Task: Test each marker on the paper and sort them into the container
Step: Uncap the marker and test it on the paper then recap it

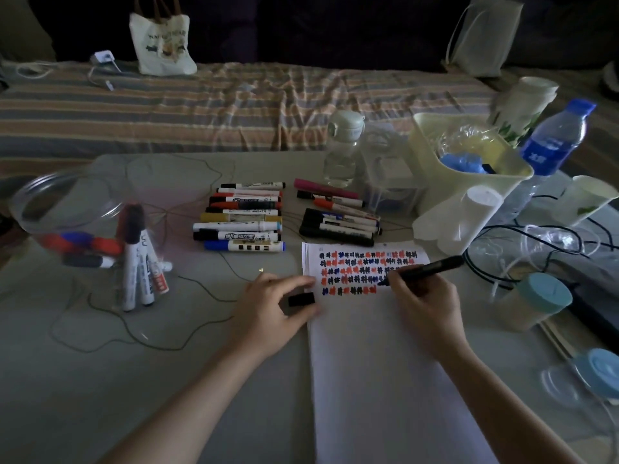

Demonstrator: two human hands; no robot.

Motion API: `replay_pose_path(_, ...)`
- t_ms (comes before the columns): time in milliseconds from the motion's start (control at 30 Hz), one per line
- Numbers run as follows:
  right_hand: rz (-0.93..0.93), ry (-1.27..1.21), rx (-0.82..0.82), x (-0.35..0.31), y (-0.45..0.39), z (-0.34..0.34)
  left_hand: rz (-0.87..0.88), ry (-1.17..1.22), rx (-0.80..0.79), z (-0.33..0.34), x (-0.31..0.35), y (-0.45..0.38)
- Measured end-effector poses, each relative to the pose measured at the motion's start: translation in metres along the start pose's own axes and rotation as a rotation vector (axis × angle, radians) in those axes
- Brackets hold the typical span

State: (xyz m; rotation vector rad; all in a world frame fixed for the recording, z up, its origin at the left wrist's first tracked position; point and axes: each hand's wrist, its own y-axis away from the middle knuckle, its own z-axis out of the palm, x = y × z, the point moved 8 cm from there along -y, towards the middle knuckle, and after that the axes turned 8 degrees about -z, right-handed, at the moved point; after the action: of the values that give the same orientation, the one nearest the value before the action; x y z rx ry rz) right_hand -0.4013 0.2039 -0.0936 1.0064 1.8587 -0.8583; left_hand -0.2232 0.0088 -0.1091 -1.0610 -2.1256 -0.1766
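Observation:
My right hand [423,299] grips a black marker [432,267] with its tip down on the white paper [385,363], at the end of several rows of red, blue and black test marks [365,267]. My left hand [271,306] pinches the marker's black cap [301,299] at the paper's left edge. A clear round container [67,212] at the left holds several markers lying in it, and three stand upright against it [137,262]. Two groups of capped markers lie above the paper, a left group [241,217] and a right group [338,212].
A clear water bottle [343,152], a cream bin [469,172], a blue-capped bottle [552,142], paper cups [584,197] and tangled cables [536,242] crowd the right side. A blue-lidded jar [536,301] stands right of the paper. Thin wire [117,316] loops across the grey table.

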Motion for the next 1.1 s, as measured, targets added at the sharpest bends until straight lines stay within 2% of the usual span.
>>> replay_pose_path(367, -0.068, 0.148, 0.061, 0.0025, 0.0014, -0.0015, -0.042, 0.002, -0.006, 0.0004, -0.0021, 0.0004)
replay_pose_path(700, -0.149, 0.161, 0.047, -0.0026, 0.0046, 0.0036, -0.043, -0.016, -0.001, 0.0003, -0.004, 0.0003)
replay_pose_path(1100, -0.132, 0.145, 0.05, -0.0025, 0.0057, 0.0022, -0.03, -0.03, 0.032, -0.0059, 0.0034, 0.0019)
